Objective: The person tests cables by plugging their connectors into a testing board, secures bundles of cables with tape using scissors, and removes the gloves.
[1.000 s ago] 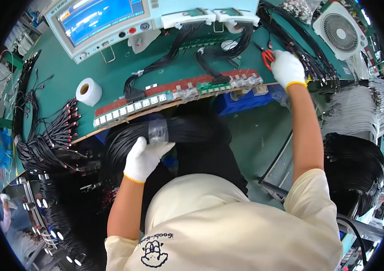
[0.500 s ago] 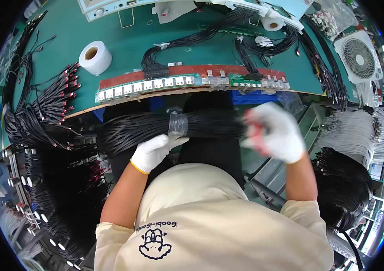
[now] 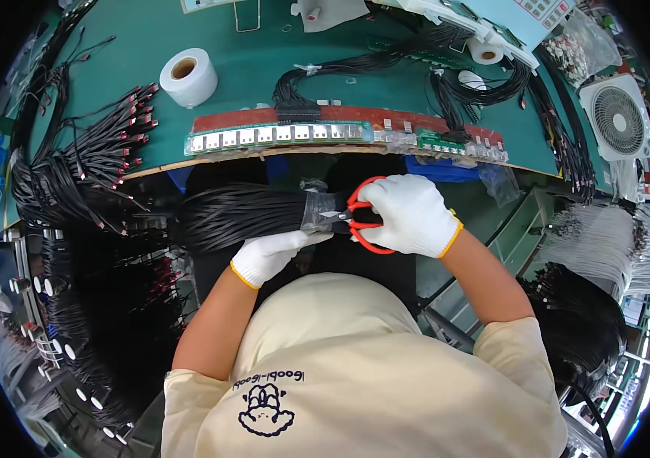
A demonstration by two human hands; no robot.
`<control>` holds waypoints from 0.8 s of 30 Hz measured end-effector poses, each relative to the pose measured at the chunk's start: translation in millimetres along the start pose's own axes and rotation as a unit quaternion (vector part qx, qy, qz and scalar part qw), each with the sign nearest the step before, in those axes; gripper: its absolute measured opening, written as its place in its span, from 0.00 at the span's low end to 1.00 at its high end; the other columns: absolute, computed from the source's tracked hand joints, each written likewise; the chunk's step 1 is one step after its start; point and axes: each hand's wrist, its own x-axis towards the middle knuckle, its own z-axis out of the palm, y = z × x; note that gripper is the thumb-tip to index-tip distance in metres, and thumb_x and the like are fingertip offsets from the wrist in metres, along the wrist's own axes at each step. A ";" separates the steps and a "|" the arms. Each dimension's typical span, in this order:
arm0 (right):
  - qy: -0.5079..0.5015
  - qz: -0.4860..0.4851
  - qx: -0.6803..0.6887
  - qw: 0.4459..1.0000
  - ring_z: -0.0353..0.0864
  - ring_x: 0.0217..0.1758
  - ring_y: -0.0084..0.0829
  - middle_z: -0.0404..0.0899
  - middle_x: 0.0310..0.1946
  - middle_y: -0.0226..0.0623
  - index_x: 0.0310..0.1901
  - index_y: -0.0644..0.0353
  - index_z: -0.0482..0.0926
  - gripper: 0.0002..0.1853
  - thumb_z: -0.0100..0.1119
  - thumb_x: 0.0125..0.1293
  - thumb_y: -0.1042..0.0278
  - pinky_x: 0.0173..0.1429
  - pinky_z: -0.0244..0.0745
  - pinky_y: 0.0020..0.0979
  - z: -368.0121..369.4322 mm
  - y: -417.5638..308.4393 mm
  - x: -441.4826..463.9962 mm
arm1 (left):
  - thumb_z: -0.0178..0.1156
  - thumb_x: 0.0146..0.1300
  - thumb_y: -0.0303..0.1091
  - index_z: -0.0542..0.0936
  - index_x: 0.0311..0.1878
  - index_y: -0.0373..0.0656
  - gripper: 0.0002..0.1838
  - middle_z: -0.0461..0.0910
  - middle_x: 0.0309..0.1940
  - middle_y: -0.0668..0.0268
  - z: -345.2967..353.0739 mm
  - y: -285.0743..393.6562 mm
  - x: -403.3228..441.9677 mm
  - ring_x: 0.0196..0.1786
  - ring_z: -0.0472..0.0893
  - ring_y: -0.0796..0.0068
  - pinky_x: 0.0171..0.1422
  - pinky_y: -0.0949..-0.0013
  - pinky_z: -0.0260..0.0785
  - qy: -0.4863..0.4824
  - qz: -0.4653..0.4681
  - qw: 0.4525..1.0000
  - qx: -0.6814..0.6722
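Across my lap lies a bundle of black cables (image 3: pixel 241 217), with a clear plastic wrap (image 3: pixel 319 210) around its middle. At the lower edge of the bundle is my left hand (image 3: pixel 268 253), in a white glove, its fingers closed against the bundle beside the wrap. My right hand (image 3: pixel 414 215), also gloved in white, is closed on red-handled scissors (image 3: pixel 369 246). The scissors' blades point left and lie at the right side of the wrap, slightly parted. My right hand and the scissors cover part of the bundle's right end.
A green table (image 3: pixel 256 76) is in front of me, with a connector board (image 3: pixel 279 136) along its near edge. A white tape roll (image 3: pixel 189 78) stands on it. Red-tipped cables (image 3: pixel 122 130) lie left; a fan (image 3: pixel 617 118) stands right. More black cables (image 3: pixel 577 320) hang at right.
My right hand has come in from the right with the scissors, bringing the blades to the plastic wrap. My left hand stays by the wrap. The whole view has shifted slightly.
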 end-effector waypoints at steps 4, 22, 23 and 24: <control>-0.047 0.017 0.027 0.998 0.81 0.29 0.39 0.79 0.22 0.33 0.36 0.54 0.80 0.17 0.69 0.51 0.51 0.34 0.74 0.37 7.1 1.7 2.1 | 0.62 0.58 0.31 0.69 0.66 0.32 0.32 0.71 0.65 0.53 -6.7 -3.0 -0.5 0.70 0.67 0.58 0.76 0.52 0.53 0.024 -0.028 0.999 0.037; 0.477 0.157 0.348 0.791 0.76 0.34 0.21 0.78 0.35 0.32 0.45 0.64 0.76 0.12 0.66 0.60 0.75 0.35 0.72 0.25 -37.3 57.9 -79.9 | 0.64 0.60 0.26 0.84 0.44 0.36 0.09 0.86 0.40 0.61 20.6 -7.1 1.3 0.43 0.84 0.72 0.49 0.72 0.77 0.238 0.021 0.891 0.386; 0.512 0.259 0.329 0.750 0.76 0.35 0.20 0.79 0.36 0.31 0.47 0.66 0.76 0.10 0.60 0.66 0.74 0.39 0.73 0.24 -51.8 77.7 -84.4 | 0.65 0.59 0.26 0.84 0.44 0.36 0.10 0.86 0.41 0.60 21.5 -7.6 0.0 0.44 0.85 0.72 0.49 0.72 0.77 0.280 -0.028 0.895 0.345; 0.526 0.336 0.273 0.732 0.77 0.36 0.21 0.80 0.38 0.33 0.52 0.68 0.76 0.15 0.59 0.68 0.68 0.41 0.74 0.24 -61.9 104.7 -86.9 | 0.65 0.58 0.27 0.83 0.45 0.35 0.11 0.86 0.41 0.60 21.1 -8.0 -2.0 0.44 0.85 0.71 0.49 0.72 0.78 0.319 -0.076 0.896 0.301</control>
